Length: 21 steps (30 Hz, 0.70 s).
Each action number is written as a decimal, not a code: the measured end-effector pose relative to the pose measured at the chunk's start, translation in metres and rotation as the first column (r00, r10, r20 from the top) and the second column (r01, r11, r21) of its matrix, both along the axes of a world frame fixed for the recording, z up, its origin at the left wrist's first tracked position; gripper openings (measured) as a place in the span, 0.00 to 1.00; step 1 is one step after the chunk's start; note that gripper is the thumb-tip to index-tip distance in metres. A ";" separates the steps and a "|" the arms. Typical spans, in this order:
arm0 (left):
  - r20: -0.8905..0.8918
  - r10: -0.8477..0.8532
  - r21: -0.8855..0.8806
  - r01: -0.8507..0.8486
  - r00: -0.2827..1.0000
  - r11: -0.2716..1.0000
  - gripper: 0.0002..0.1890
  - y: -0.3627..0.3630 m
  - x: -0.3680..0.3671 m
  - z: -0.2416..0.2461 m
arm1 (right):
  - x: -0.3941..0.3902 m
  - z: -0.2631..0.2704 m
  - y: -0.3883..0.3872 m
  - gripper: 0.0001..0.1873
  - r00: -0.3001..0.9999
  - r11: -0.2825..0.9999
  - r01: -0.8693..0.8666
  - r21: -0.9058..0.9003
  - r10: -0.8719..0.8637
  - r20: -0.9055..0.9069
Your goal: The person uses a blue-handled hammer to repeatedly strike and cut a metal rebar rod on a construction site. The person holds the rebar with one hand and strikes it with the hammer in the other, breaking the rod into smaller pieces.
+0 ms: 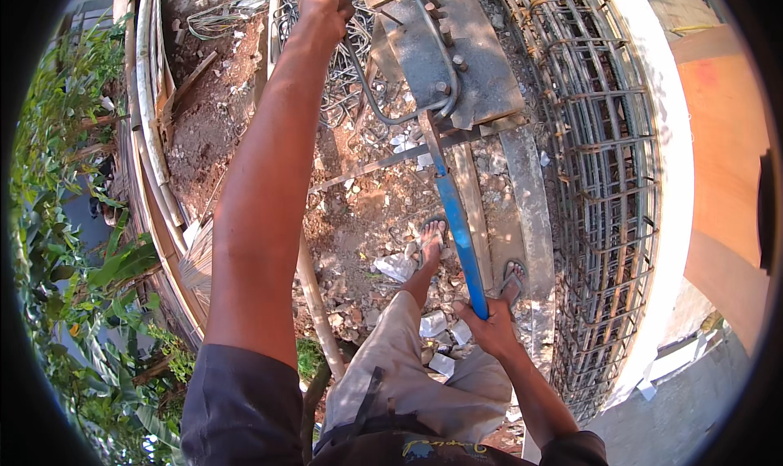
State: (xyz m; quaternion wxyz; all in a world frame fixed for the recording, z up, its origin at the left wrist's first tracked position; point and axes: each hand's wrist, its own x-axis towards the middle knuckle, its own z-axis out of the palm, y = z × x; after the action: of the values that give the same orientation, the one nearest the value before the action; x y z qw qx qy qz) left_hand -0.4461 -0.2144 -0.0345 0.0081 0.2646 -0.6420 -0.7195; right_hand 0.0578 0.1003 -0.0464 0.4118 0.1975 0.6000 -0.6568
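At the top of the head view, my left hand point(327, 4) is closed around one end of a bent steel reinforcing bar point(391, 121). The bar loops down, turns near a pin point(442, 87) and runs back up along a row of steel pins on a metal plate point(410, 41). Lower down, my right hand point(489, 325) grips the end of a blue pipe handle point(459, 233). This handle belongs to a bar-bending lever, whose bare metal head point(430, 137) meets the bar at its bend. Part of my left hand is cut off by the frame's edge.
Long rebar cages point(599, 145) lie to the right beside a white wall edge point(673, 160). A heap of bent steel pieces point(355, 68) sits beyond the bar. Bamboo poles point(147, 56) and green plants point(67, 221) line the left. Rubble and timber surround my sandalled feet.
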 end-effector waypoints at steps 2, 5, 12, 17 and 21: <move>0.015 -0.039 0.028 0.038 0.999 0.999 0.12 -0.008 0.004 -0.008 | 0.002 -0.011 -0.018 0.21 1.000 0.999 -0.003 -0.053 0.002 -0.019; 0.011 -0.038 0.036 0.038 0.999 0.999 0.13 -0.007 0.001 -0.009 | -0.003 -0.024 -0.043 0.19 0.989 0.994 0.109 -0.010 -0.110 -0.101; 0.041 -0.043 -0.006 0.043 0.998 0.999 0.14 -0.003 0.005 -0.007 | -0.017 -0.015 0.022 0.16 0.983 0.974 -0.050 0.222 0.088 -0.162; 0.022 -0.025 -0.026 0.025 0.999 0.999 0.14 0.005 0.006 -0.001 | -0.030 -0.014 0.036 0.17 0.977 0.972 -0.078 0.222 0.118 -0.176; 0.017 -0.008 -0.064 0.010 1.000 0.998 0.14 0.004 0.003 -0.005 | -0.001 -0.031 -0.005 0.19 0.999 0.999 0.005 0.042 -0.003 -0.052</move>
State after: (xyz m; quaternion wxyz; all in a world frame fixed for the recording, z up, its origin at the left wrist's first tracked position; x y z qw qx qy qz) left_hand -0.4432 -0.2104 -0.0392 0.0080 0.2674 -0.6661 -0.6963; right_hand 0.0570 0.0955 -0.0771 0.3904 0.1902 0.6240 -0.6497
